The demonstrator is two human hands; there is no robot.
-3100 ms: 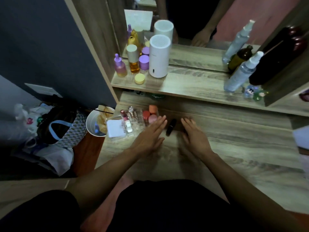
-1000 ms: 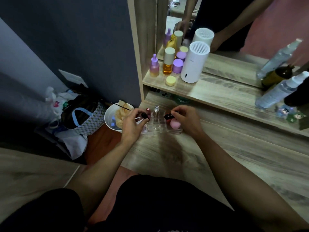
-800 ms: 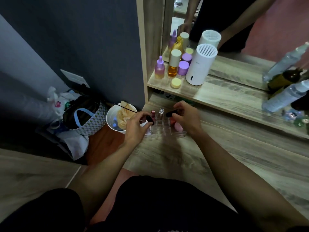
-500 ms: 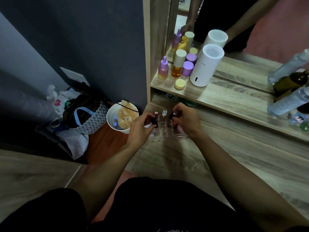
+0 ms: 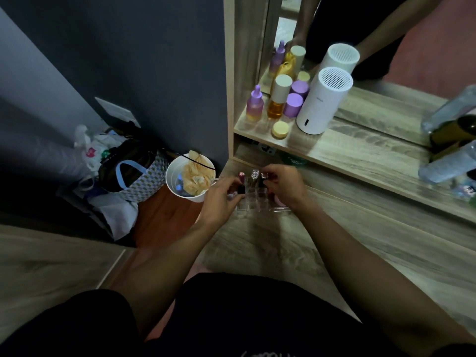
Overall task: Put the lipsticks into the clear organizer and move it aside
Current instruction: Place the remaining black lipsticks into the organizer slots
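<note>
The clear organizer (image 5: 253, 206) sits at the far left end of the lower wooden surface, between my two hands. A pink lipstick (image 5: 241, 176) and a clear-capped one (image 5: 255, 174) stand upright in its back row. My left hand (image 5: 219, 198) pinches a black lipstick (image 5: 241, 189) over the left cells. My right hand (image 5: 284, 186) holds another lipstick (image 5: 263, 176) by its top, upright at the back row. A pink round item (image 5: 279, 201) lies half hidden under my right hand.
A shelf (image 5: 360, 150) above carries purple and amber bottles (image 5: 275, 104), a yellow jar (image 5: 280, 130), a white cylinder (image 5: 322, 101) and spray bottles (image 5: 448, 163). Left of the surface's edge stand a white bucket (image 5: 189, 177) and bags (image 5: 128, 173) on the floor.
My hands left the surface, picked up dark lipsticks and brought them to the organizer. Over the last second the right hand's lipstick turned from lying sideways to upright at the back row.
</note>
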